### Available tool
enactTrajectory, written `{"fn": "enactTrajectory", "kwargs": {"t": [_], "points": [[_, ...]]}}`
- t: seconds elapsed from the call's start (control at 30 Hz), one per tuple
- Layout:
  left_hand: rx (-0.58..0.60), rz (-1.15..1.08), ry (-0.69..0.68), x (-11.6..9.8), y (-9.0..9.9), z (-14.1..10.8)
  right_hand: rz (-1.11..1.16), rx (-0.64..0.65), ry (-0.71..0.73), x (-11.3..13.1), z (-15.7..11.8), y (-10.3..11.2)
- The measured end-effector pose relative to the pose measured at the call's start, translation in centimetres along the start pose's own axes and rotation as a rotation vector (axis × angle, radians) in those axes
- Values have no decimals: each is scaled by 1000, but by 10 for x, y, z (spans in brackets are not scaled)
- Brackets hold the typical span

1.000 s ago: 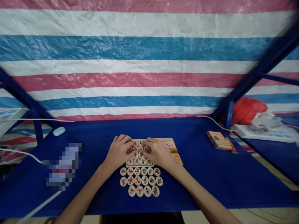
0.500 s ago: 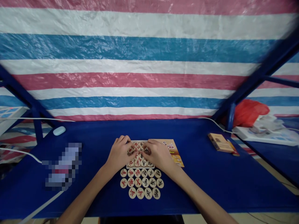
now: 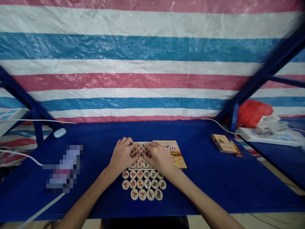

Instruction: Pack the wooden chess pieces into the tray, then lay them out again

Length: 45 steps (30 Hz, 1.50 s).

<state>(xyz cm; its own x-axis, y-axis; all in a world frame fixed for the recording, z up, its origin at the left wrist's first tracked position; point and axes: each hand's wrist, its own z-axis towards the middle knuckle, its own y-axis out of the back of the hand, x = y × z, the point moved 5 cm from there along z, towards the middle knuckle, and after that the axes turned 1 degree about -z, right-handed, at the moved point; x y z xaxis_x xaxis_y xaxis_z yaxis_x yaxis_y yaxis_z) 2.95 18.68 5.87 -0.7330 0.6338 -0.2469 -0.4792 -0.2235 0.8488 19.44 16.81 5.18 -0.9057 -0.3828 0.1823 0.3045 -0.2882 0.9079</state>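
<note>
Both hands rest on a small white tray (image 3: 130, 167) full of round game pieces (image 3: 139, 164), in the middle of the blue table (image 3: 209, 178). The left hand (image 3: 121, 156) lies on the left side of the tray, and the right hand (image 3: 160, 156) lies on the right side. The fingers of both hands are bent and close together, and their tips meet over the pieces at the far end of the tray. The fingertips touch those pieces, but I cannot tell if they pinch any.

More pieces (image 3: 143, 184) lie flat on the table in 3 rows, just in front of the tray and near the wrists. No finger touches them.

An orange box lid (image 3: 175, 152) sticks out from under the right hand, beside the tray. A small brown box (image 3: 223, 143) sits well to the right of the tray.
</note>
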Motion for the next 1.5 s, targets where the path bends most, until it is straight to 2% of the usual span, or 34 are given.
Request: {"fn": "enactTrajectory", "kwargs": {"t": [0.4, 0.73, 0.97, 1.23, 1.4, 1.5], "points": [[-25, 19, -10, -1, 3, 1, 34, -30, 24, 1, -1, 2], [-39, 20, -70, -8, 21, 1, 73, -40, 44, -5, -2, 9], [147, -27, -85, -8, 19, -1, 138, 38, 131, -3, -9, 19], [260, -81, -80, 1, 13, -7, 173, 115, 162, -1, -11, 18], [250, -98, -77, 1, 12, -5, 177, 114, 162, -1, -9, 14], [189, -116, -62, -3, 20, -8, 186, 103, 164, 3, -10, 20]]}}
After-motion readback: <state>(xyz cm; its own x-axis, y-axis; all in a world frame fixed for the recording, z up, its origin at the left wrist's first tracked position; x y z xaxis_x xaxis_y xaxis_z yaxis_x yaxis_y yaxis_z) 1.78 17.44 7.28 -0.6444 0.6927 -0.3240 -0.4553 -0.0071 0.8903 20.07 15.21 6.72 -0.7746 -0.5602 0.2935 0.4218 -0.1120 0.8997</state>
